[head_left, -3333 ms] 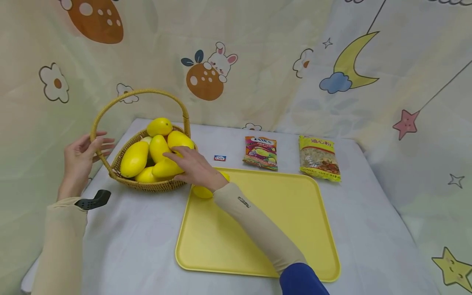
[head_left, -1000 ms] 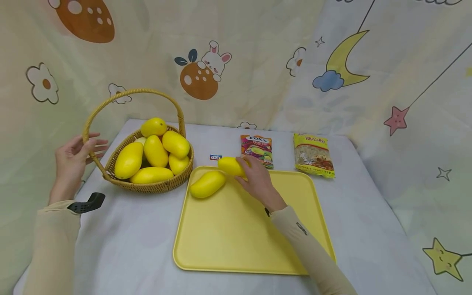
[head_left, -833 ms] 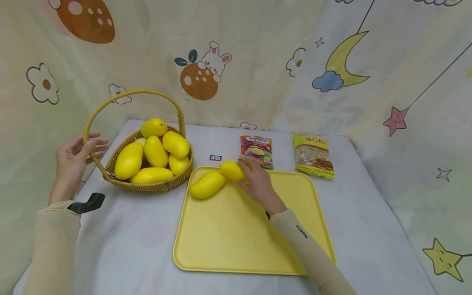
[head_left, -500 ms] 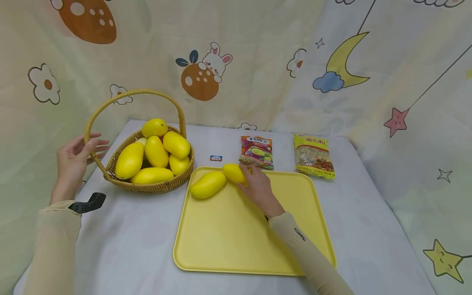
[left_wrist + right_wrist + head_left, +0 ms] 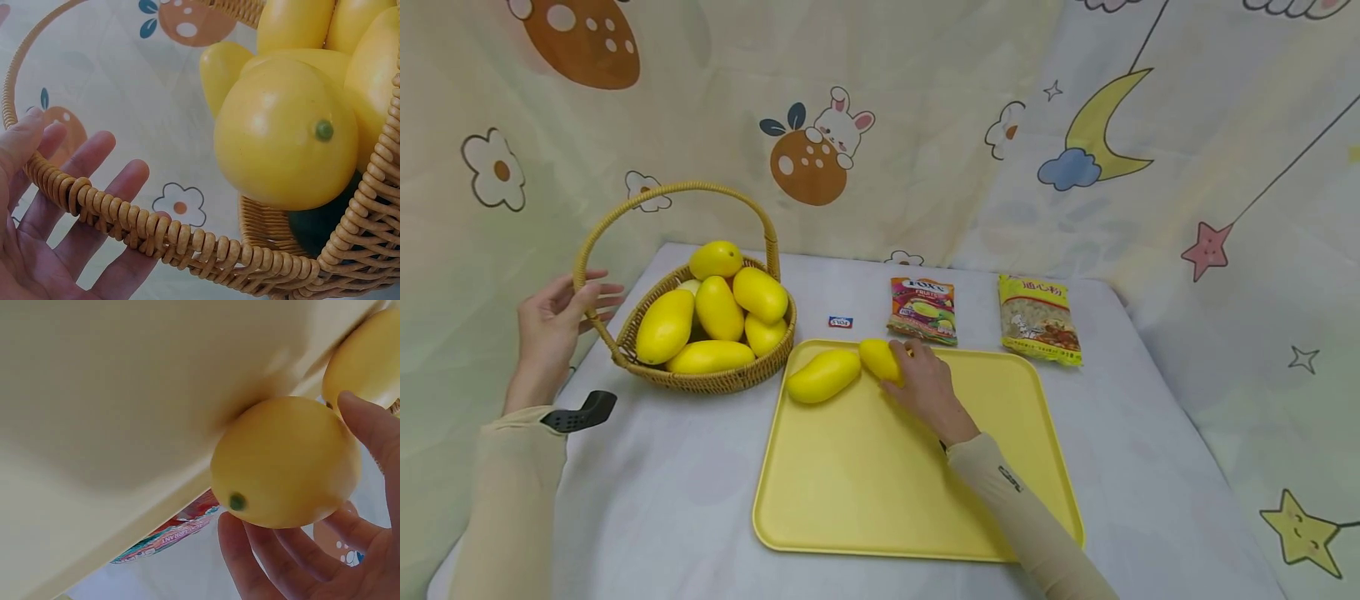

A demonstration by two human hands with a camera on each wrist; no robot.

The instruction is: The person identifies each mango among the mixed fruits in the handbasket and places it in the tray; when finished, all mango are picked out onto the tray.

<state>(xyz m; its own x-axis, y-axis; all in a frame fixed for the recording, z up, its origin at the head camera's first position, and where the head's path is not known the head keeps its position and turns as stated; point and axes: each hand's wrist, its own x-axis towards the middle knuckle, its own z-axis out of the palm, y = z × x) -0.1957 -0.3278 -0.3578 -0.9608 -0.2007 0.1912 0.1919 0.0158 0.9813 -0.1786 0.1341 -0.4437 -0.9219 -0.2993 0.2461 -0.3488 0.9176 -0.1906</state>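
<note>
My left hand holds the left side of the wicker basket's handle; thumb and fingers lie on opposite sides of it, the fingers fairly straight in the left wrist view. Several yellow mangoes fill the basket. At the far edge of the yellow tray, my right hand grips a mango between thumb and fingers. That mango appears to touch the tray in the right wrist view. Left of it another mango lies on the tray.
Behind the tray lie a Fox's candy bag and a small blue-and-red wrapped sweet. A yellow bag of pasta is at the back right. A printed cloth hangs behind the white table.
My right hand has gone from the basket to the tray with a mango. Over the last second it lowers and turns the mango beside the other one. My left hand stays at the handle.
</note>
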